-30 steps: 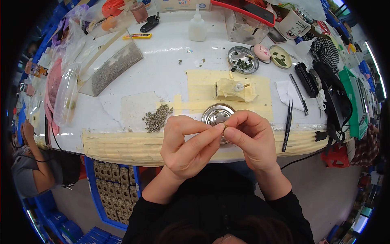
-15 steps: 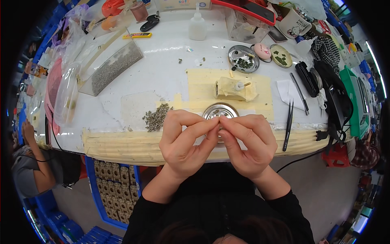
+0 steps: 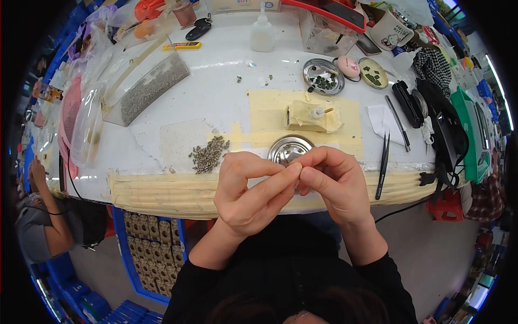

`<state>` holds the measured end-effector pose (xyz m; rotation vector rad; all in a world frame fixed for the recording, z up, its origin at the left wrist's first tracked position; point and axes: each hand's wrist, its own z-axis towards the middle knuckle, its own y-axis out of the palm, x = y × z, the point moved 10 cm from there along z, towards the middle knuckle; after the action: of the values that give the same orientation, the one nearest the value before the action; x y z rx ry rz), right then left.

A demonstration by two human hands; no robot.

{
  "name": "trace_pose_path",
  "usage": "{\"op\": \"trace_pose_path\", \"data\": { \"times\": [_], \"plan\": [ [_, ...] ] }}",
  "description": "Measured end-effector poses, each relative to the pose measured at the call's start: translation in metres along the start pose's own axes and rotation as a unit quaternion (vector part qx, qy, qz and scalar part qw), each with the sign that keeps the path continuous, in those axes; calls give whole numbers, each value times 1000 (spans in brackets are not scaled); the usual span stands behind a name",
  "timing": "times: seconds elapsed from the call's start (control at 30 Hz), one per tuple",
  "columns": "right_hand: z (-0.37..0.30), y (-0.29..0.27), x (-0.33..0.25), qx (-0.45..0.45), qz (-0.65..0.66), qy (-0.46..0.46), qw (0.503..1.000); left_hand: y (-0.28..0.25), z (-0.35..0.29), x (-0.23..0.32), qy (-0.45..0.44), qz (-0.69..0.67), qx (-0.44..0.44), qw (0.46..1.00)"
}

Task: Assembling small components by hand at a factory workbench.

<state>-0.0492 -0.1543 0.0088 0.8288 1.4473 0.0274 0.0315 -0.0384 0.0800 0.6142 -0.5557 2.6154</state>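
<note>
My left hand point(image 3: 249, 190) and my right hand point(image 3: 339, 182) meet above the table's front edge, thumbs and fingertips pinched close together. Whatever they hold is too small and too covered by the fingers to make out. Just behind the fingertips lies a round metal dish point(image 3: 273, 153) with small bits inside, its near part hidden by my hands. To the left of my left hand is a loose pile of small grey-brown pieces point(image 3: 208, 155). Beyond the dish stands a block wrapped in yellowish tape point(image 3: 307, 120), a thin stick poking from its top.
Black tweezers point(image 3: 383, 168) lie right of my right hand. Farther back are a glass dish of dark green pieces point(image 3: 338, 89), a white squeeze bottle point(image 3: 262, 36) and a clear bin of grey granules point(image 3: 154, 89). A blue crate point(image 3: 125, 254) sits below the table, and another person's arm point(image 3: 51, 208) shows far left.
My right hand has turned and shifted slightly, its fingers now spread more above the pinch. The fingertips moved a little toward me, showing more of the metal dish.
</note>
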Motion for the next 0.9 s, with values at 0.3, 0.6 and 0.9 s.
{"op": "trace_pose_path", "data": {
  "times": [0.3,0.6,0.9],
  "plan": [
    [-16,17,-50,73,-371,-296,877,2,2,-6,-32,9,14,999],
    [-36,47,-58,94,-538,-450,707,2,0,-18,-78,-3,8,997],
    [-5,4,-19,51,-177,-149,972,0,4,-10,-50,-30,2,998]
  ]
}}
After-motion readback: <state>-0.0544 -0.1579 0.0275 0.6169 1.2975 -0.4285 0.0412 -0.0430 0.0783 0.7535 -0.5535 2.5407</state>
